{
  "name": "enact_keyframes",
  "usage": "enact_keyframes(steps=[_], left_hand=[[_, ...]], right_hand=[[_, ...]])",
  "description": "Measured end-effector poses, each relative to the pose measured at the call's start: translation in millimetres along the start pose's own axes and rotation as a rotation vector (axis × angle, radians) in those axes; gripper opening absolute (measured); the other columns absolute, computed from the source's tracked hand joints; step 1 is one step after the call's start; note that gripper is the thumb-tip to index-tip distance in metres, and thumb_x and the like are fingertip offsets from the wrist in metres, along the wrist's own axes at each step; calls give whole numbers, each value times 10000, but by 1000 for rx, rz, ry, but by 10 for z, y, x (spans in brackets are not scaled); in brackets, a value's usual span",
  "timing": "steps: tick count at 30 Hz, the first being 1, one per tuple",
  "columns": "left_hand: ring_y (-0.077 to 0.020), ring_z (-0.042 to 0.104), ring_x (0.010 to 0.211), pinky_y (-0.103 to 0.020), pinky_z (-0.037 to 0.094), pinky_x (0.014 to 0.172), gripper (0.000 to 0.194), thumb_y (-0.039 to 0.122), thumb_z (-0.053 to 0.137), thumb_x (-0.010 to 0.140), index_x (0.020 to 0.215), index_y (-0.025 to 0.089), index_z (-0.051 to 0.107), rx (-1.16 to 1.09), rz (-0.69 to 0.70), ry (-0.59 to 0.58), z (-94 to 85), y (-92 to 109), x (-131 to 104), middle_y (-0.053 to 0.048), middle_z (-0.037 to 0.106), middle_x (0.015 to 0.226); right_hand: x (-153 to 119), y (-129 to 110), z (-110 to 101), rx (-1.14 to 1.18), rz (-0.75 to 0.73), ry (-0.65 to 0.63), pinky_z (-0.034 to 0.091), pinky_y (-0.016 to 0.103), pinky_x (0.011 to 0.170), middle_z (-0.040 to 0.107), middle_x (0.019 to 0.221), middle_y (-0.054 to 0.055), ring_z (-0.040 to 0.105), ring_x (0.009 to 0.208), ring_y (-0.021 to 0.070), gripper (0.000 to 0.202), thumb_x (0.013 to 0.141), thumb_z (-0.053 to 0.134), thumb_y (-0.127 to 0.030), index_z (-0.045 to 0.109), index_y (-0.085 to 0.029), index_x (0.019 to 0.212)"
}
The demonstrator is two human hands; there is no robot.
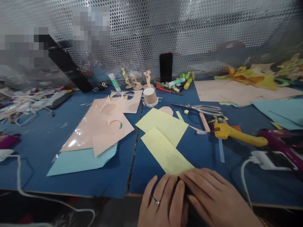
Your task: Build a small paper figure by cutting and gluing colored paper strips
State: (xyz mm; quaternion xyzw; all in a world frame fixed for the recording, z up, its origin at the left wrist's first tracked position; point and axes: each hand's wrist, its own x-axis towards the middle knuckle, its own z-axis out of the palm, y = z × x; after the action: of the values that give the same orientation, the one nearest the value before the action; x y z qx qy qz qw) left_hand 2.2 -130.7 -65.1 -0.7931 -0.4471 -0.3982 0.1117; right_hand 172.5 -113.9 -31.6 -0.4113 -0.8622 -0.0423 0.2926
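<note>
A long yellow paper strip (165, 151) slants toward me over the table's front part, its far end overlapping a wider yellow sheet (163, 121). At the strip's near end, my left hand (165, 200), with a ring on one finger, has bent fingers gripping the edge. Beside it, my right hand (210, 195) lies over the same end with its fingers pressed together. The fingertips of both hands nearly meet there, and both thumbs are mostly hidden. Behind the wider sheet is a pale pink paper disc (166, 110).
Left lie pink sheets with round holes (85, 126) over a blue sheet (82, 160). A tape roll (150, 96), phone (166, 67) and glue stick (115, 82) stand behind. Scissors (201, 109), a yellow-handled tool (239, 134), a white-cabled device (276, 160) and more paper (236, 91) are right.
</note>
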Motion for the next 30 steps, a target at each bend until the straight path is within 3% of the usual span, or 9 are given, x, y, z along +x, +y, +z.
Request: enact_keyframes(steps=[3, 11, 18, 27, 30], left_hand=[[-172, 643, 1028, -362, 287, 1113, 232, 257, 538, 892, 1029, 173, 706, 2, -10, -78, -38, -1, 11, -37, 750, 1023], [-192, 622, 1066, -390, 226, 1143, 260, 258, 561, 881, 1075, 146, 694, 37, 3, -97, -54, -27, 41, -35, 722, 1112], [-177, 620, 1065, -368, 158, 1169, 312, 347, 567, 882, 1116, 175, 684, 68, -7, -114, -74, -11, 60, -14, 709, 1138], [-189, 625, 1060, -361, 244, 1129, 273, 243, 552, 888, 1114, 147, 672, 13, 45, -145, -123, -111, 170, -29, 738, 1071], [-195, 629, 1041, -364, 290, 1095, 257, 207, 531, 888, 1089, 152, 681, 26, 56, -105, -126, -144, 232, -38, 739, 1061]], right_hand=[[-45, -16, 95, 2, 18, -23, 399, 334, 896, 720, 1037, 24, 612, 969, 154, 375, 1000, 308, -241, 672, -169, 1058], [-50, 26, 147, -85, -16, -108, 334, 388, 946, 679, 1156, 28, 580, 1049, 202, 356, 995, 341, -309, 651, -180, 1113], [-28, 28, 54, -40, 18, -16, 329, 341, 955, 706, 1089, 13, 578, 1023, 166, 358, 992, 341, -295, 658, -184, 1117], [-20, 16, 89, -34, 31, -37, 367, 371, 939, 703, 1062, 45, 594, 989, 185, 327, 980, 371, -260, 658, -164, 1104], [8, 16, 68, -57, 10, -38, 385, 379, 913, 704, 1041, 51, 597, 972, 193, 330, 980, 363, -246, 663, -161, 1089]])
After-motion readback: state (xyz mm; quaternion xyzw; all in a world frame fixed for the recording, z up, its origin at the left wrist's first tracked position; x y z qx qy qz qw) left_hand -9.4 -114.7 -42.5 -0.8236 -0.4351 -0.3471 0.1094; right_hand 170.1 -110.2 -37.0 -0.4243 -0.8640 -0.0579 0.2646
